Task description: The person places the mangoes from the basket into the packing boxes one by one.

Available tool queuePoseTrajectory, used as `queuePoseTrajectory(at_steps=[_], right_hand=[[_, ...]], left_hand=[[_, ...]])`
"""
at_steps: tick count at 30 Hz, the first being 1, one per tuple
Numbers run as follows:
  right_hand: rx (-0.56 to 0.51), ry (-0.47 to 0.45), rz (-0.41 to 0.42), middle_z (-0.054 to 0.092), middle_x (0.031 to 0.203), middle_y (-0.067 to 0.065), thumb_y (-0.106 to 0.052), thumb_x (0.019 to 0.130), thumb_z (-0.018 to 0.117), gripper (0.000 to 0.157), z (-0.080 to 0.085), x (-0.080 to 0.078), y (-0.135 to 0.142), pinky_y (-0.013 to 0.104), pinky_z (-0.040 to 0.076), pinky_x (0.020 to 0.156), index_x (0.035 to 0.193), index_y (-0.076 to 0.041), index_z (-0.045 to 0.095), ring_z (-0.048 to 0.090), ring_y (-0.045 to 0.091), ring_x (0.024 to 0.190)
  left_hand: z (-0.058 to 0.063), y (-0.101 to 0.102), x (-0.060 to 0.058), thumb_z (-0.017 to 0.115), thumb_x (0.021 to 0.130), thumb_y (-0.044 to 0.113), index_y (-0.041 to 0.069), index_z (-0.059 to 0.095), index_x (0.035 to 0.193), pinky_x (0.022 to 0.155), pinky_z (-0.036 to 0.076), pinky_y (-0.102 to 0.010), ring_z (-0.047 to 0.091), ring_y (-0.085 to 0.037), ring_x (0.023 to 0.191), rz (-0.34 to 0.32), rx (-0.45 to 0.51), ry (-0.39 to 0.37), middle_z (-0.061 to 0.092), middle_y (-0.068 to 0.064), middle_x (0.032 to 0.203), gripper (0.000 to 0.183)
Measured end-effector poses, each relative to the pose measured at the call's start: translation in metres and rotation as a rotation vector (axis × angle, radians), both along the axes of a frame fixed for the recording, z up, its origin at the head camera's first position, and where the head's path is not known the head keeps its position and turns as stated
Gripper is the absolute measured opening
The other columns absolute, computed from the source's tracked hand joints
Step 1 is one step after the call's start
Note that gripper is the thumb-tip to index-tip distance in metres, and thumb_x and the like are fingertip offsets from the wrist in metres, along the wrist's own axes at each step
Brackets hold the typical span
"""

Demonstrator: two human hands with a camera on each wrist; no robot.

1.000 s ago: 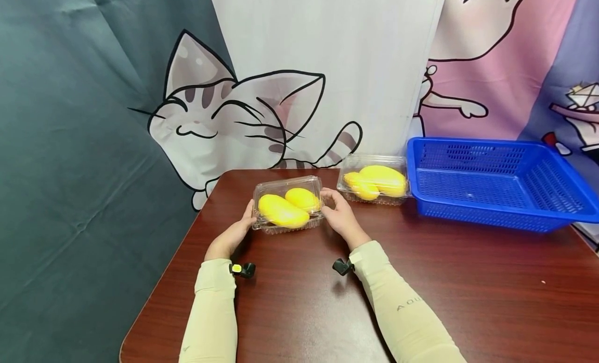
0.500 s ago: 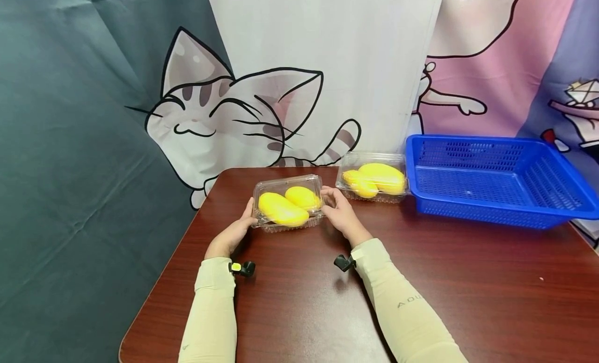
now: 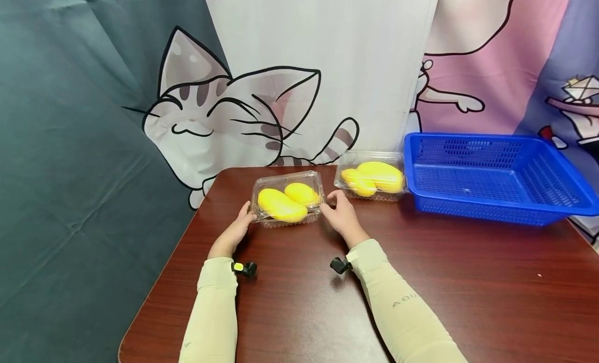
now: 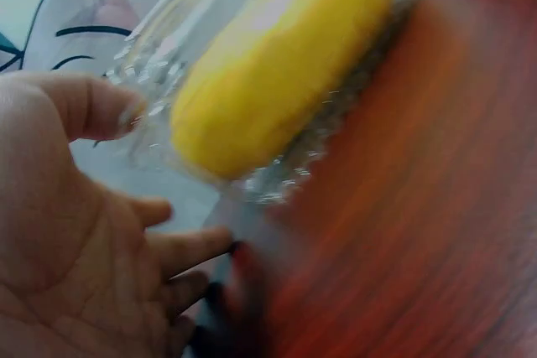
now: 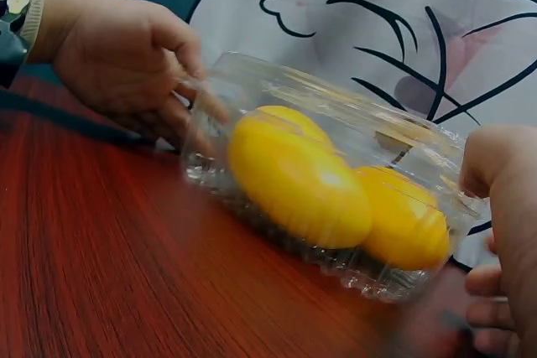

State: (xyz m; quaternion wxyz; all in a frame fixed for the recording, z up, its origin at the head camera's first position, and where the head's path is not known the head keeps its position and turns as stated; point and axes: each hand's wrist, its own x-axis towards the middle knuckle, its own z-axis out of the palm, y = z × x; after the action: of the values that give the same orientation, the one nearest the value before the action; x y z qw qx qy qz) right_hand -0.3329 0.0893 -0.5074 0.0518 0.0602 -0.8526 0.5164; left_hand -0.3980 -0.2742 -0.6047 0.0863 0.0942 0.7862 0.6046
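Note:
A clear plastic clamshell box (image 3: 285,177) with two yellow mangoes (image 3: 282,206) in it lies with its lid down at the table's far left. At its left end is my left hand (image 3: 232,233), fingers loosely spread, the thumb right at the box edge in the left wrist view. My right hand (image 3: 343,217) is beside the right end, its thumb close to the corner and its fingers relaxed. The right wrist view shows the box between both hands, neither hand's fingers wrapped round it. Farther right stands a second clear box (image 3: 369,156) with two mangoes (image 3: 380,177).
A blue plastic basket (image 3: 482,209) stands at the back right, against the second box. The brown table (image 3: 299,300) reaches back to a curtain (image 3: 388,66) printed with cartoon figures. Its left edge runs diagonally past my left arm.
The near box has shifted slightly away from me. The fingers of both hands have loosened and drawn back a little from its ends. The head view has shifted slightly.

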Motion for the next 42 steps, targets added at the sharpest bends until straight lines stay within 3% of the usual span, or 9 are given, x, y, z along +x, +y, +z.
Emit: queuePoseTrajectory(at_steps=[3,4,7,11,15,21,26,34,42], right_hand=[[0.115,0.034,-0.031,0.064,0.110,0.012,-0.033,0.093,0.052,0.026,-0.002,0.000,-0.001,0.044,0.046,0.093,0.097,-0.010,0.062,0.059,0.029,0.103],[0.148,0.050,-0.032,0.065,0.107,0.012,-0.034,0.095,0.050,0.028,-0.003,0.000,-0.001,0.044,0.047,0.092,0.091,-0.010,0.064,0.060,0.030,0.102],[0.207,0.064,-0.034,0.068,0.108,0.010,-0.037,0.098,0.044,0.042,-0.004,-0.001,-0.002,0.045,0.045,0.097,0.075,-0.011,0.066,0.060,0.029,0.108],[0.195,0.060,-0.007,0.069,0.115,0.009,-0.037,0.100,0.037,0.054,-0.005,-0.002,-0.003,0.046,0.035,0.108,0.064,-0.009,0.067,0.056,0.028,0.118],[0.129,0.064,0.023,0.069,0.119,0.009,-0.031,0.099,0.036,0.053,-0.005,-0.003,-0.004,0.046,0.029,0.113,0.066,-0.005,0.068,0.055,0.027,0.122],[-0.075,-0.018,0.033,0.062,0.135,0.012,-0.026,0.097,0.039,0.041,-0.006,-0.002,-0.012,0.047,0.033,0.114,0.075,0.002,0.061,0.047,0.029,0.136],[-0.194,-0.055,-0.005,0.053,0.148,0.014,-0.022,0.094,0.043,0.031,-0.005,-0.002,-0.020,0.046,0.030,0.118,0.067,-0.008,0.048,0.035,0.032,0.146],[-0.142,-0.008,0.001,0.053,0.148,0.013,-0.025,0.099,0.041,0.037,-0.007,0.000,-0.020,0.047,0.029,0.119,0.074,-0.004,0.057,0.036,0.032,0.146],[-0.014,0.069,0.008,0.048,0.149,0.016,-0.039,0.107,0.044,0.038,-0.014,0.003,-0.023,0.048,0.033,0.115,0.106,-0.006,0.062,0.042,0.033,0.141]], left_hand=[[0.073,0.037,0.054,0.034,0.103,0.030,0.008,0.010,0.160,0.119,0.014,-0.058,0.012,-0.037,0.151,0.144,-0.209,-0.188,0.014,-0.023,0.164,0.066],[0.091,0.046,0.067,0.032,0.103,0.028,0.003,0.015,0.156,0.118,0.016,-0.058,0.015,-0.039,0.149,0.156,-0.223,-0.198,0.018,-0.025,0.160,0.061],[0.119,0.062,0.086,0.030,0.104,0.024,-0.006,0.038,0.134,0.112,0.025,-0.049,0.027,-0.037,0.140,0.193,-0.281,-0.197,0.029,-0.026,0.151,0.044],[0.119,0.064,0.083,0.031,0.100,0.021,0.001,0.051,0.090,0.103,0.030,-0.044,0.035,-0.033,0.134,0.244,-0.349,-0.156,0.040,-0.019,0.151,0.030],[0.112,0.066,0.081,0.039,0.093,0.020,0.006,0.053,0.073,0.120,0.019,-0.045,0.016,-0.030,0.153,0.303,-0.265,-0.117,0.035,-0.010,0.162,0.027],[0.095,0.081,0.084,0.045,0.090,0.014,0.006,0.054,0.072,0.124,0.008,-0.042,0.003,-0.021,0.156,0.481,-0.008,-0.024,0.036,-0.003,0.162,0.021],[0.091,0.094,0.088,0.043,0.094,0.010,0.007,0.052,0.073,0.124,0.005,-0.040,0.002,-0.016,0.156,0.591,0.193,0.019,0.037,0.004,0.161,0.023],[0.089,0.097,0.088,0.043,0.093,0.010,0.009,0.049,0.070,0.124,0.008,-0.040,0.008,-0.019,0.155,0.641,0.184,0.067,0.042,0.001,0.158,0.024],[0.086,0.098,0.088,0.041,0.102,0.015,0.004,0.053,0.076,0.119,0.026,-0.043,0.031,-0.026,0.148,0.718,0.206,0.108,0.048,-0.012,0.153,0.030]])
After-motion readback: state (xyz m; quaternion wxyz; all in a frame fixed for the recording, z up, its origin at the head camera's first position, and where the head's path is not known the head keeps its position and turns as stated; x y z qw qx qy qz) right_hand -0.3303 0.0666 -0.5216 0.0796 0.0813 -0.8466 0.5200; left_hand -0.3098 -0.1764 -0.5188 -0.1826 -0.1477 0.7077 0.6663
